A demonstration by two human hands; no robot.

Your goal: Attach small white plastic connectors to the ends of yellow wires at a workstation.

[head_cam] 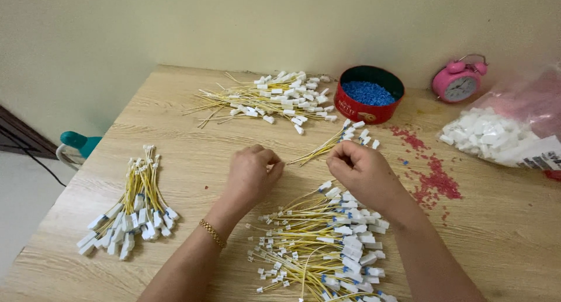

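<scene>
While both hands sit near the middle of the frame, the left hand point(252, 172) is curled with its fingertips pinched, and the right hand point(357, 165) is clenched into a loose fist; whether either actually grips something small cannot be told, since the fingers hide it. Between and just above them lies a small bundle of yellow wires point(333, 143) with white connectors, its thin ends pointing at the gap between the hands. Below the right hand spreads a large heap of wired connectors point(327, 243), some with blue tips; a tidy finished-looking bunch point(131, 205) lies at lower left, and another loose pile point(274, 97) sits at upper centre. A red round tin of blue beads point(369, 94) stands at upper right, with red granules point(429, 173) scattered beside it, a bag of white housings point(497, 132), and a pink alarm clock point(459, 80). To work well here, I judge it best to keep the wire ends aligned, handle one piece at a time, and keep the separate piles apart.
</scene>
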